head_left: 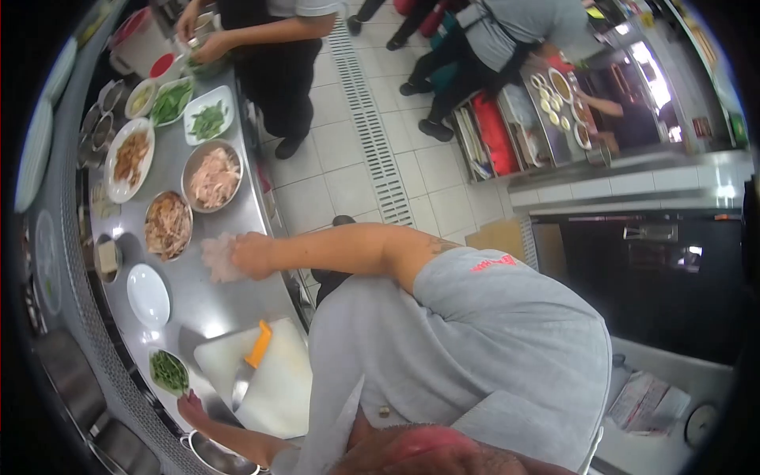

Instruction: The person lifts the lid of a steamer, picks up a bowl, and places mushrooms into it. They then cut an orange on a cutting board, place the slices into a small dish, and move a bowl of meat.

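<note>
My left hand [190,408] pinches the near rim of a small white dish [184,388] filled with cut green vegetables [168,369]. My right hand [255,255] is closed over the steel table, around a pale, see-through, crumpled piece that looks like thin plastic [220,257], blurred by motion. Just beyond it stand a bowl of browned shredded food [168,226] and a steel bowl of pale pink meat [214,176]. Between my hands lie a white oval plate [148,295] and a white cutting board [277,388], with an orange-handled knife [259,345] resting on it.
Farther along the table [198,305] are a plate of browned pieces [131,157] and dishes of green leaves [209,122]. A steel pot [218,455] sits near my left forearm. One co-worker's hands [210,43] work at the far end; others stand across the aisle's floor grate [372,134].
</note>
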A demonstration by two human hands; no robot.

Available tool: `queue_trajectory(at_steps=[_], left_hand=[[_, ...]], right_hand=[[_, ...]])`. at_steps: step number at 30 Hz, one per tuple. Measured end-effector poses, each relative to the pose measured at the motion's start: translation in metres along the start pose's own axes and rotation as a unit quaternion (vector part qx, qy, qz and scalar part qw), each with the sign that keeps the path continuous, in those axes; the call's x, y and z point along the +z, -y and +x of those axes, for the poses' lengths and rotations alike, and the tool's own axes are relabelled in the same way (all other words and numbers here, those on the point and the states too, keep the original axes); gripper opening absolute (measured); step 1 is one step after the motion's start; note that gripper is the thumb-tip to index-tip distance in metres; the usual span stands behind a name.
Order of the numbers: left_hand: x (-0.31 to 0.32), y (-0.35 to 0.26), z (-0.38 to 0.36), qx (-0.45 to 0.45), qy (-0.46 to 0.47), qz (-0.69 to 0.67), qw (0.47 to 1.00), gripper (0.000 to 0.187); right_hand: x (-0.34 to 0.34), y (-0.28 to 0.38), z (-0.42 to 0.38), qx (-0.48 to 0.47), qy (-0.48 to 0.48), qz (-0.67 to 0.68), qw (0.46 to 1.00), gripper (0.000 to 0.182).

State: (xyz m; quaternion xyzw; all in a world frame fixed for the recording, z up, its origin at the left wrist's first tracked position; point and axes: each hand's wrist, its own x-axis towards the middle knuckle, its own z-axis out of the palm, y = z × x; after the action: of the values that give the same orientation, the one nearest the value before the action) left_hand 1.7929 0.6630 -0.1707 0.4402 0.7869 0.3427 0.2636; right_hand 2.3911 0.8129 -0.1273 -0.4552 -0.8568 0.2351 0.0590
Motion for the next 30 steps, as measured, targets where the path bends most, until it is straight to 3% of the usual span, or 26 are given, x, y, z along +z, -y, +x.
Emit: queue_trajectory(at_steps=[1,2,4,7,9,14,15,16,17,18,19,20,22,24,26,28,30], left_hand=[[0.006,-0.008,-0.008,-0.161,-0.033,-0.184,0.969,0.017],[0.008,-0.017,-0.015,-0.183,-0.020,-0.166,0.969,0.017],[0.014,-0.096,-0.040,-0.220,0.000,-0.128,0.967,0.024],[0.027,-0.149,-0.060,-0.175,0.060,-0.062,0.981,0.018],[0.052,-0.193,-0.086,-0.123,0.105,-0.084,0.983,0.018],[0.145,-0.278,-0.121,-0.027,0.257,-0.084,0.962,0.023],[0.174,-0.312,-0.139,-0.002,0.289,-0.080,0.954,0.024],[0.200,-0.337,-0.149,0.020,0.327,-0.078,0.942,0.026],[0.233,-0.360,-0.162,0.039,0.352,-0.061,0.933,0.027],[0.269,-0.384,-0.176,0.058,0.377,-0.043,0.923,0.027],[0.307,-0.412,-0.194,0.072,0.415,-0.047,0.906,0.026],[0.347,-0.441,-0.217,0.086,0.452,-0.050,0.887,0.025],[0.432,-0.489,-0.268,0.127,0.494,-0.063,0.858,0.022],[0.509,-0.545,-0.329,0.143,0.594,-0.051,0.790,0.022],[0.581,-0.597,-0.395,0.180,0.648,0.013,0.740,0.021],[0.660,-0.630,-0.456,0.178,0.710,-0.013,0.682,0.023],[0.735,-0.657,-0.519,0.192,0.719,0.002,0.668,0.021]], right_hand=[[-0.005,0.002,-0.010,0.007,-0.017,0.015,1.000,0.028],[-0.010,0.001,-0.024,0.007,-0.020,0.046,0.999,0.029],[-0.029,-0.002,-0.064,0.001,-0.034,0.108,0.994,0.033],[-0.038,-0.029,-0.122,0.043,0.026,0.120,0.991,0.039],[-0.019,-0.062,-0.172,0.076,-0.052,0.125,0.988,0.040],[0.020,-0.152,-0.350,0.322,-0.058,0.148,0.933,0.039],[0.030,-0.170,-0.394,0.370,-0.027,0.163,0.914,0.042],[0.056,-0.187,-0.437,0.403,-0.074,0.152,0.899,0.042],[0.057,-0.198,-0.483,0.472,-0.028,0.188,0.861,0.042],[0.099,-0.221,-0.529,0.513,-0.092,0.186,0.833,0.042],[0.090,-0.219,-0.576,0.561,-0.050,0.206,0.800,0.042],[0.082,-0.208,-0.621,0.613,-0.071,0.230,0.752,0.044],[0.138,-0.223,-0.710,0.656,-0.096,0.233,0.711,0.050],[0.150,-0.209,-0.784,0.701,-0.119,0.271,0.649,0.054],[0.169,-0.196,-0.842,0.727,-0.122,0.274,0.618,0.051],[0.211,-0.186,-0.886,0.731,-0.137,0.239,0.624,0.050],[0.227,-0.180,-0.913,0.738,-0.132,0.225,0.623,0.048]])
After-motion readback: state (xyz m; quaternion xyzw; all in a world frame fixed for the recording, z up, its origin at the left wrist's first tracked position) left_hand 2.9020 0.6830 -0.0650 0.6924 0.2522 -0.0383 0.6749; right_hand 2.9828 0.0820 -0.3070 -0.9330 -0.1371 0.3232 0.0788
